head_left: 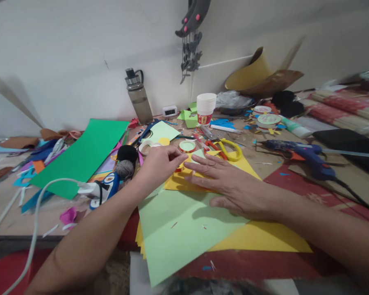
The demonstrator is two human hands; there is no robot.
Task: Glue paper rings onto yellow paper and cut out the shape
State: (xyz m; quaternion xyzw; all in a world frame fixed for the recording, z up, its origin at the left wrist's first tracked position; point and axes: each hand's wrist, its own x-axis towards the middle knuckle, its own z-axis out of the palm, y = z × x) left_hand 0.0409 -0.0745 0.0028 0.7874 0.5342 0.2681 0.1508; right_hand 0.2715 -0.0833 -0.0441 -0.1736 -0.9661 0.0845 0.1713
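My left hand [161, 164] is closed in a pinch above a small yellow sheet [180, 183]. What sits between its thumb and fingers, if anything, is hidden. A bit of red and yellow shows just under its fingertips. My right hand [226, 180] lies palm down with fingers stretched out over the same yellow sheet, partly covering it. Beneath both is a pale green sheet [184, 233], with a larger yellow sheet [264, 237] under that. Just beyond my fingers are a ring with a pale green centre [187, 146] and yellow-handled scissors [233, 151].
A blue hot glue gun [307, 153] lies at right, its cord trailing to the edge. Stacked paper cups [206, 108] and a bottle [139, 98] stand at the back. At left are a green sheet [86, 155], dark yarn balls [126, 155] and a white cable [37, 221].
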